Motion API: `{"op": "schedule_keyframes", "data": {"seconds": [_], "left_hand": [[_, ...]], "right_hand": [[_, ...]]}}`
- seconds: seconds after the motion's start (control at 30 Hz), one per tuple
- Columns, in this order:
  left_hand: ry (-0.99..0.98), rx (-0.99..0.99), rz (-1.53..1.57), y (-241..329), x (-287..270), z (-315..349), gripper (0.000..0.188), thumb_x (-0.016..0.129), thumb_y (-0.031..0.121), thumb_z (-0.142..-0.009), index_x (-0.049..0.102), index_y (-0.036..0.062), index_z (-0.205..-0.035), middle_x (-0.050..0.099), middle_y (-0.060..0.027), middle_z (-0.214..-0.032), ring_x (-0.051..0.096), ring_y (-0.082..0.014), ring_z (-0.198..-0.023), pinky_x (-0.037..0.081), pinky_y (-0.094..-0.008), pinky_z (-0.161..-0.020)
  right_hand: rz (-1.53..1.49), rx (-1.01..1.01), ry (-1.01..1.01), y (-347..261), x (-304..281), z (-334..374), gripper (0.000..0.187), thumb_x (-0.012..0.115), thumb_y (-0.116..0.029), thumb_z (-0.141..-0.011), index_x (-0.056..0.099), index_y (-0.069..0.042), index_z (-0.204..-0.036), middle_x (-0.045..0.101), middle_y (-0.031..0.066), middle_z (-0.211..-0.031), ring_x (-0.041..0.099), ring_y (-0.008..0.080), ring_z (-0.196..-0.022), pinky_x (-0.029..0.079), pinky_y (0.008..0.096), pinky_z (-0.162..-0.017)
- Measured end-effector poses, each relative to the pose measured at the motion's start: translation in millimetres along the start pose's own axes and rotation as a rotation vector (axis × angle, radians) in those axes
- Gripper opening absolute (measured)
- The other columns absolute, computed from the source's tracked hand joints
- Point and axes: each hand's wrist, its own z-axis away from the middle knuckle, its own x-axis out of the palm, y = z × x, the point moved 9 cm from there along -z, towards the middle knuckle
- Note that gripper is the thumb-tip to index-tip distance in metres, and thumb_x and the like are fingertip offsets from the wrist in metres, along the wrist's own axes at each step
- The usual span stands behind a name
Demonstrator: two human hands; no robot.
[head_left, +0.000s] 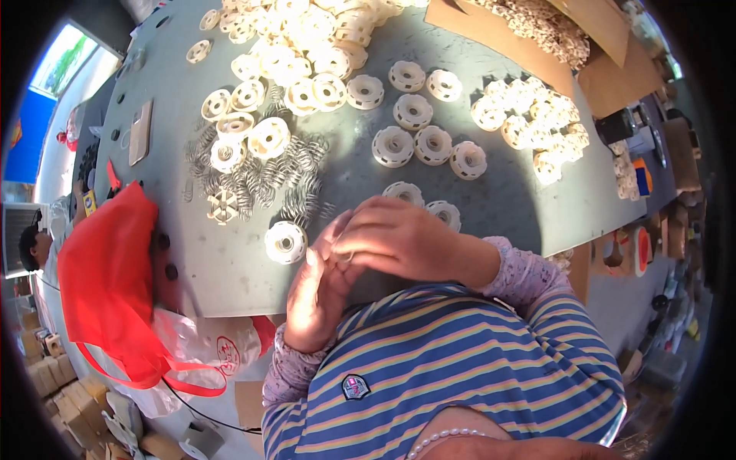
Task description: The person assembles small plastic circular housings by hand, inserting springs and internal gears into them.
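Observation:
My hands meet just past the table's front edge. Bent fingers of my right hand (391,238) close on a thin grey wire loop (345,257), which looks like part of a coil spring. Under those fingertips, my left hand (316,291) is turned palm inward, its thumb standing apart; its other fingers are partly covered. A cream slotted wheel (287,242) with a spring in its centre lies just beyond my left thumb. Two more such wheels (404,193) sit behind my right hand, partly hidden by it. Loose metal springs (284,172) are heaped beyond.
Sunlit cream wheels (314,46) are piled at the back, several standing apart mid-table. Another cluster (533,119) lies right, before an open cardboard box (498,38). A red bag (111,268) hangs at the left edge; a phone (140,132) lies behind it. One person (34,245) is far left.

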Motion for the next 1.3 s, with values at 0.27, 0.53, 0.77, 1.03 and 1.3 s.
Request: {"op": "schedule_keyframes", "data": {"seconds": [0.27, 0.53, 0.77, 1.03, 1.3], "left_hand": [[-0.13, -0.087, 0.017, 1.6, 26.8, -26.0, 0.076, 0.038, 0.054, -0.115, 0.025, -0.0011, -0.167, 0.049, -0.0219, -0.16, 0.052, -0.0319, -0.146, 0.042, -0.0456, -0.121], [-0.087, -0.159, -0.095, 5.1, 23.7, -20.8, 0.063, 0.052, 0.031, -0.115, 0.033, -0.001, -0.165, 0.05, -0.0228, -0.157, 0.054, -0.0354, -0.145, 0.043, -0.0464, -0.12], [-0.016, -0.222, 0.222, -25.1, 9.2, -27.7, 0.064, 0.056, 0.021, -0.109, 0.033, -0.0052, -0.163, 0.051, -0.0217, -0.156, 0.054, -0.0329, -0.145, 0.042, -0.0438, -0.123], [0.164, 0.139, -0.046, 40.3, -34.1, -16.0, 0.04, 0.058, 0.02, -0.11, 0.056, -0.0073, -0.14, 0.068, -0.0176, -0.131, 0.07, -0.0237, -0.113, 0.059, -0.0382, -0.1], [0.33, 0.122, -0.321, 20.0, -57.3, 26.4, 0.026, 0.061, 0.01, -0.108, 0.064, -0.0016, -0.131, 0.068, -0.0113, -0.121, 0.066, -0.0147, -0.092, 0.058, -0.0312, -0.082]], "right_hand": [[-0.419, 0.204, 0.127, 43.1, -60.7, 18.5, 0.013, 0.08, -0.004, -0.091, 0.073, -0.003, -0.102, 0.075, 0.0086, -0.108, 0.073, 0.0217, -0.1, 0.056, 0.0356, -0.09], [-0.396, 0.298, 0.023, 70.6, -75.7, 19.1, 0.014, 0.078, -0.005, -0.093, 0.071, -0.004, -0.105, 0.072, 0.0087, -0.11, 0.071, 0.0232, -0.104, 0.057, 0.036, -0.089], [-0.299, 0.137, -0.162, 26.4, -32.6, 18.0, 0.037, 0.084, -0.02, -0.093, 0.072, -0.006, -0.125, 0.065, 0.0138, -0.132, 0.068, 0.0286, -0.112, 0.057, 0.0418, -0.093], [-0.026, 0.343, 0.221, 66.3, -117.0, 41.6, 0.022, 0.08, -0.003, -0.09, 0.074, -0.004, -0.112, 0.07, 0.0131, -0.118, 0.072, 0.0259, -0.092, 0.059, 0.034, -0.081], [0.291, 0.267, -0.201, 38.5, -48.7, 72.5, 0.027, 0.088, -0.018, -0.08, 0.075, -0.011, -0.102, 0.067, 0.0062, -0.105, 0.067, 0.0284, -0.101, 0.055, 0.0408, -0.091]]}}
